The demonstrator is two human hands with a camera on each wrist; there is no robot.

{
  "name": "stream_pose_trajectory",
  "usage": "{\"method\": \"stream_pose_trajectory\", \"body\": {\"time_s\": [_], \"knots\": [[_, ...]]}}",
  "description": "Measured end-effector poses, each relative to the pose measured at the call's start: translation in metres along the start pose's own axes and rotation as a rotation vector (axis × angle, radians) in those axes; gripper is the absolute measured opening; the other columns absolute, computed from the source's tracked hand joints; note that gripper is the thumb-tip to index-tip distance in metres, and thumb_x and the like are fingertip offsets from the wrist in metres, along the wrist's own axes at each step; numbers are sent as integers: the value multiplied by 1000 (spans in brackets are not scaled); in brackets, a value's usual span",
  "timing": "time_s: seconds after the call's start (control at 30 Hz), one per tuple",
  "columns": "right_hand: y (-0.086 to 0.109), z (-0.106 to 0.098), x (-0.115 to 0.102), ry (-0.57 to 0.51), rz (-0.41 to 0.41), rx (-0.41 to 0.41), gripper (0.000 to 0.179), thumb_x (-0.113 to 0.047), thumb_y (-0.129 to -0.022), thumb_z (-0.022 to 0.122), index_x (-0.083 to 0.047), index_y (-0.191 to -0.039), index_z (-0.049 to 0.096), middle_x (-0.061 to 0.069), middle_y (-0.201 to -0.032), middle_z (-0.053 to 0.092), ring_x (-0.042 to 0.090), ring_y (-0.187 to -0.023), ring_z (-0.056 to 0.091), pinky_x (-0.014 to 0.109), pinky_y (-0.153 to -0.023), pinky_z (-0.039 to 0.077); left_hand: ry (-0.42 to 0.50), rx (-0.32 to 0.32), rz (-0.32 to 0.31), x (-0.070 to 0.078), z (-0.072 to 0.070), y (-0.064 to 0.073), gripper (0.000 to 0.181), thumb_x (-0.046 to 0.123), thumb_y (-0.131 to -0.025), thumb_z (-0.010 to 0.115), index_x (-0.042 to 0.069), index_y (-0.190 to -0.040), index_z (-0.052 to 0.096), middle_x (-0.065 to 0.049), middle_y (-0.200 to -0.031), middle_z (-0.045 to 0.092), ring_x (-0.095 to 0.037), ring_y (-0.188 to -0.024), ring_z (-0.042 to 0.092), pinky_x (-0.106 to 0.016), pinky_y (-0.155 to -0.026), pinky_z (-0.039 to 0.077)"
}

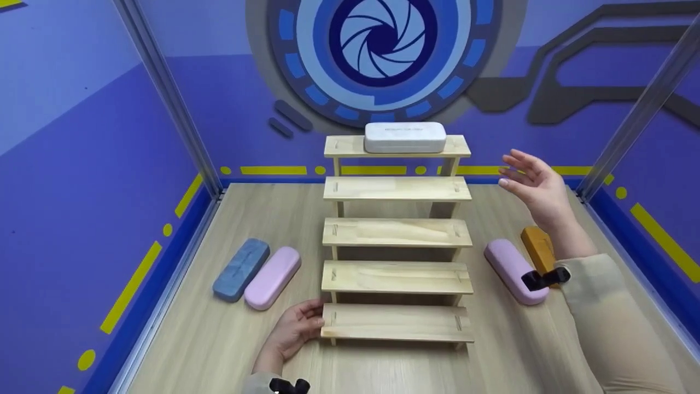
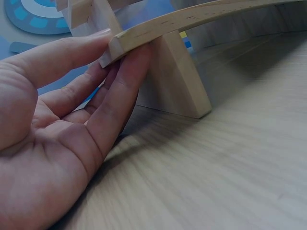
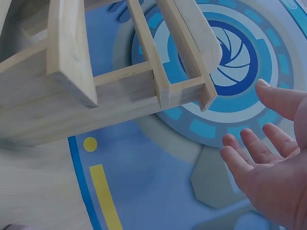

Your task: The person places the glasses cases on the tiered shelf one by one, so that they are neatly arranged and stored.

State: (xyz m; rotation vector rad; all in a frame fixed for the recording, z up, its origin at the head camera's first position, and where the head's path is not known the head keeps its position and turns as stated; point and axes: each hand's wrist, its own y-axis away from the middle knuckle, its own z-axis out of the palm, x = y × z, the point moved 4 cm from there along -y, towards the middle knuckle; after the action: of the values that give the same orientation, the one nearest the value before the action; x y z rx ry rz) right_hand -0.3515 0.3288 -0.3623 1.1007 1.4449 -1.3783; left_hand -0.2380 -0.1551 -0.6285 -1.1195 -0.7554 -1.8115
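Pinching one rack, five cases visible

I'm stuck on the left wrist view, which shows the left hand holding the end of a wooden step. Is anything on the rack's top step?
Observer: Yes, a white case lies on the top step.
Operator: Good, that's out of my picture. Where's the right hand?
Observer: The right hand is raised to the right of the rack, apart from it and holding nothing.
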Motion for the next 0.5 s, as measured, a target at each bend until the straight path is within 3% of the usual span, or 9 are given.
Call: {"method": "stream_pose_trajectory", "body": {"time_s": [0.2,0.5], "knots": [[20,-9,11,-87,-65,18,60,1,-93,71,-7,-149,49,-11,-131,65,6,-117,66,13,-90,56,-26,52,-54,2,2,0,52,-2,-95,62,-14,-142,43,-1,-118,66,-14,-107,66,-29,-86,61],[49,-26,31,-187,-88,58,57,7,-96,64,-8,-149,49,-8,-135,64,7,-119,66,14,-93,56,-31,74,-70,2,3,-1,57,-6,-94,60,-18,-144,37,0,-118,66,-14,-107,66,-30,-88,61]]}}
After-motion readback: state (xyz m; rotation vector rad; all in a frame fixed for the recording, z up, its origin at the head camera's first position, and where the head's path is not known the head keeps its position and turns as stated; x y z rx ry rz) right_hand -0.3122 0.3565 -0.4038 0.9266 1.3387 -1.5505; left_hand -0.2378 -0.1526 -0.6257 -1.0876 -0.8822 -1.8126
